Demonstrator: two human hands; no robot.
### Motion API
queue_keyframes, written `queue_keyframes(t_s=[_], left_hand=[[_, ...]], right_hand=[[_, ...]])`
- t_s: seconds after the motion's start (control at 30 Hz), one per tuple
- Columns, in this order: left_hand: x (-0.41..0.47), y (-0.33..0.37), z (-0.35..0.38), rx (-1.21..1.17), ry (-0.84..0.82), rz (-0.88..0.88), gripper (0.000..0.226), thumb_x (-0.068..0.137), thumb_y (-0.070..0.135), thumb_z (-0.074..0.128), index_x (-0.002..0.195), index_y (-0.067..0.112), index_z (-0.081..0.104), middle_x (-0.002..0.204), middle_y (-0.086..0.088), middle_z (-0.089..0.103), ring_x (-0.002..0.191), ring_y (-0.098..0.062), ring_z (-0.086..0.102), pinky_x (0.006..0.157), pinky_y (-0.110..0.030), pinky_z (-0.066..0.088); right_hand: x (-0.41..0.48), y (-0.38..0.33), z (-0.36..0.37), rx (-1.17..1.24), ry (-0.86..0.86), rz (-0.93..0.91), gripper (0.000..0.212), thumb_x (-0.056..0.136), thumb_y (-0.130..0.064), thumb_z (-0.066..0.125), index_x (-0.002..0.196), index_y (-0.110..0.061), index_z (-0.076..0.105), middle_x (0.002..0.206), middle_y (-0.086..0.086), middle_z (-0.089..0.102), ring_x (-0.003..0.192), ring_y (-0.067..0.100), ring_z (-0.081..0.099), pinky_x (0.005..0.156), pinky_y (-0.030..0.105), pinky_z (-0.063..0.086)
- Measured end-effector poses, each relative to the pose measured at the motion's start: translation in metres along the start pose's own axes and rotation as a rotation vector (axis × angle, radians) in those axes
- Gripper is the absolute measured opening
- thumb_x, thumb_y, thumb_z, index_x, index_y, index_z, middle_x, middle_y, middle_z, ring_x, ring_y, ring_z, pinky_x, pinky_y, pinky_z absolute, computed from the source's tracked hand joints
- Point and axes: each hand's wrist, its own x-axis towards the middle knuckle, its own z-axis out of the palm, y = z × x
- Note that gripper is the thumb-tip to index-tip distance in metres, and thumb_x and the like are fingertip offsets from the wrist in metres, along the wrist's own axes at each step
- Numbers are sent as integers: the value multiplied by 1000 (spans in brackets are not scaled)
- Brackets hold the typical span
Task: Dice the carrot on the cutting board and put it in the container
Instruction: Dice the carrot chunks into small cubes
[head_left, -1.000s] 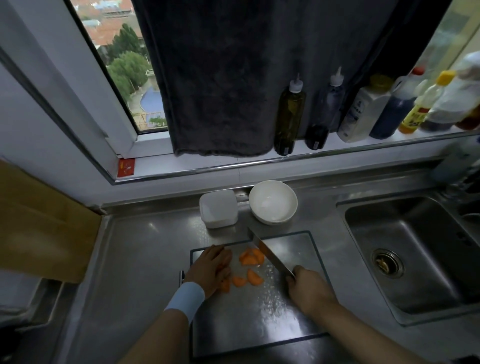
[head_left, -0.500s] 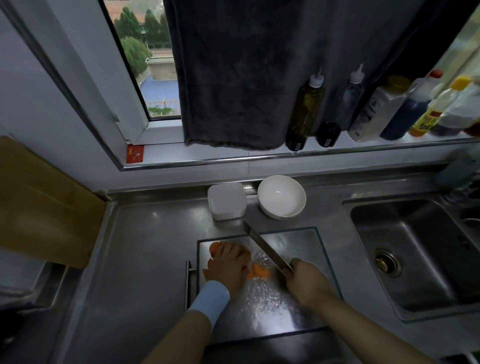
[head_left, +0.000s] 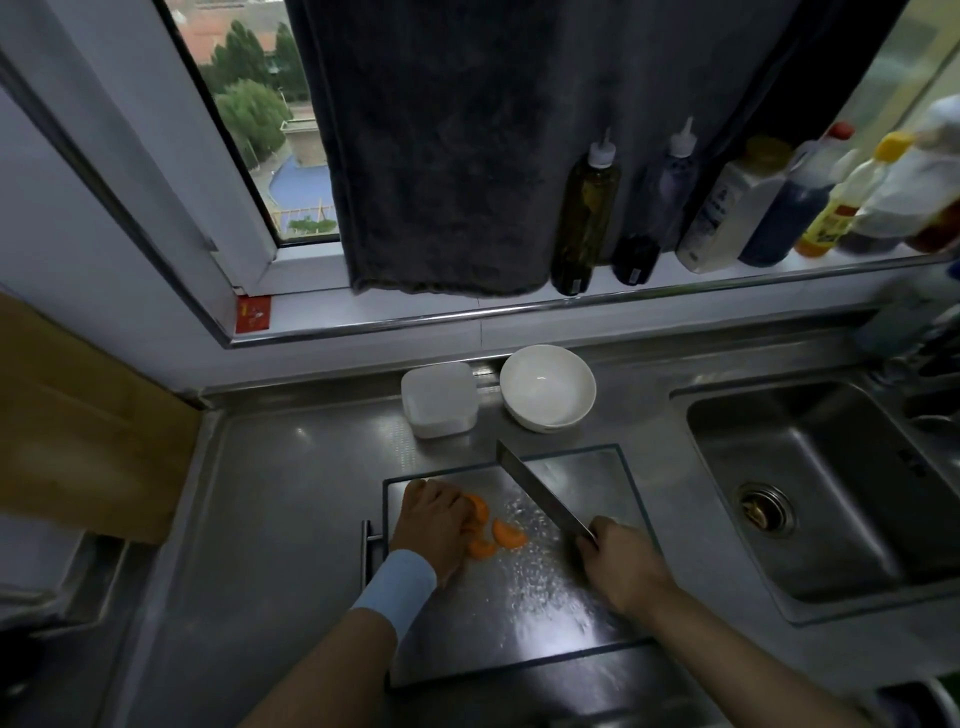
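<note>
carrot: thick slices, not yet diced, left part of cutting board | left hand gathers pieces, grip unclear | right hand grips knife, blade raised | container far side, empty | dicing and transfer remain

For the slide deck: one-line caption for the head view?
Left hand gathers carrot pieces on the cutting board; right hand holds the knife; container sits behind.

Orange carrot pieces; white bowl; pale blue wristband; dark grey towel.
</note>
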Motion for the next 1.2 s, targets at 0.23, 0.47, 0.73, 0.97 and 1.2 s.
queue_keyframes(t_s=[0.23,0.47,0.73,0.97,1.2], left_hand=[[-2,10,3,-161,-59,-263,10,80,46,60,87,40,64,107,18,58,102,-14,51,89,-29,24],[9,76,-29,-755,-173,-614,30,94,19,53,122,31,58,73,20,61,73,2,55,82,-24,49],[5,87,-10,-496,-89,-792,45,60,70,57,95,41,60,108,1,61,104,-27,55,90,-49,46],[5,108,-6,-486,-126,-703,27,75,53,49,97,39,53,101,12,47,112,-26,50,89,-34,40],[14,137,-13,-533,-107,-468,26,87,23,59,112,22,57,103,2,56,90,-12,55,77,-15,36]], right_hand=[[0,6,-2,13,-15,-32,23,99,-36,46,82,-22,51,88,1,65,77,18,58,65,29,43],[2,13,-7,54,-53,-73,23,100,-36,44,84,-21,52,80,-3,59,74,16,58,65,31,45],[6,28,-9,86,-91,-120,25,100,-36,45,80,-23,49,73,-8,53,64,9,52,51,22,34],[12,34,-13,78,-149,-174,25,100,-35,44,78,-23,45,76,-5,53,70,14,54,56,27,38],[9,47,-18,25,-176,-162,20,99,-32,44,82,-22,47,75,-7,50,71,14,52,54,26,35]])
